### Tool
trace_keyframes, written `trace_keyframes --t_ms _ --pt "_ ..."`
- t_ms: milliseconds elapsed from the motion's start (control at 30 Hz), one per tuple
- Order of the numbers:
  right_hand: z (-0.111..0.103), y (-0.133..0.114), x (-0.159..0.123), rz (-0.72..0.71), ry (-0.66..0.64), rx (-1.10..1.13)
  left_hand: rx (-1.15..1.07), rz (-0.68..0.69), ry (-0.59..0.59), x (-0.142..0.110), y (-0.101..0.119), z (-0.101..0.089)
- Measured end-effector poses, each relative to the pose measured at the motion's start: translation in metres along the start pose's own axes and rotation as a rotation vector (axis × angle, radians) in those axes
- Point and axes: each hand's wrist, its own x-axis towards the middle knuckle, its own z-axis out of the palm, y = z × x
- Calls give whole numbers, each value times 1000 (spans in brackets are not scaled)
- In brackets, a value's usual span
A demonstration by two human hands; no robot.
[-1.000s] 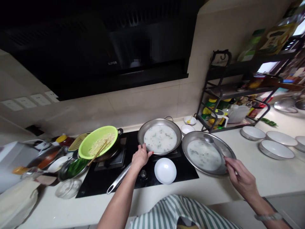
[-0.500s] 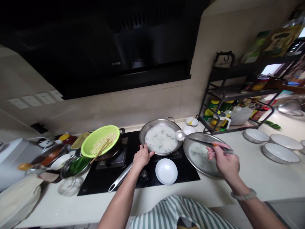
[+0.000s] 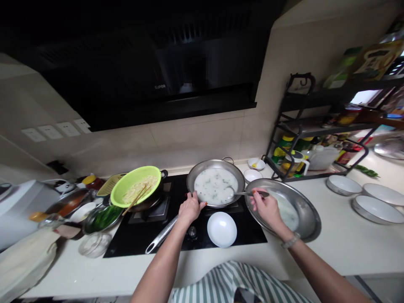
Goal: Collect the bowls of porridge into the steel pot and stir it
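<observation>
A steel frying pan (image 3: 191, 174) with white, milky liquid and green bits stands on the black cooktop (image 3: 123, 240). Where its long handle (image 3: 158, 240) meets the rim, my left hand (image 3: 190, 208) is closed, thumb pointing right. My right hand (image 3: 267, 208) grips a metal ladle (image 3: 243, 193) by its handle, and the ladle's bowl dips into the pan's liquid at the right side. Beneath my right hand sits a wide steel basin (image 3: 309, 210) with similar white liquid, partly hidden by the hand and forearm. A white bowl (image 3: 221, 229) stands in front of the pan.
On the left, a green basket (image 3: 118, 189) of pale shreds with chopsticks (image 3: 135, 200) rests over a dark pot. A glass jar (image 3: 94, 244) and a bowl of green vegetables (image 3: 105, 219) are nearby. Several bowls (image 3: 377, 210) and a black rack (image 3: 277, 143) stand right.
My right hand has lifted the ladle out of the basin and carried it left, and its bowl is now in the pan. My left hand has stayed at the pan.
</observation>
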Motion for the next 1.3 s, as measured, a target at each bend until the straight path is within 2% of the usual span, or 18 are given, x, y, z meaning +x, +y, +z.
trace_keyframes --t_ms 133,400,1067,1300 --pt "-4 -3 2 48 96 114 5 6 -6 -1 1 -2" --pt "-12 9 5 77 176 218 13 6 1 -1 1 -1" --pt "-12 4 1 165 244 432 20 0 -5 -2 2 -2" --pt "-12 1 0 166 245 422 32 0 -3 -2 1 -2"
